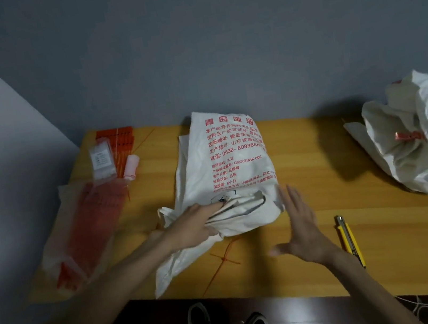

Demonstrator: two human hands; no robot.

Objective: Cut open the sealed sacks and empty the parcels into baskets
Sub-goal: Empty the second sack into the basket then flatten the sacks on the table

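Found printed sack lying flat on table, near end folded over and bunched. Noted left hand laid on that fold, fingers straight, pressing down; judged to be pinning the cloth against springing open. Noted right hand spread wide, just right of the sack's near corner; unable to confirm contact with it. Located yellow knife right of the printed sack, near but untouched, likely kept within reach for cutting. Located second sack well right of the printed sack, crumpled, gathered under a red tie, judged unopened. Located packet of orange ties left of the printed sack, one loose tie just in front of it. Found no basket in view
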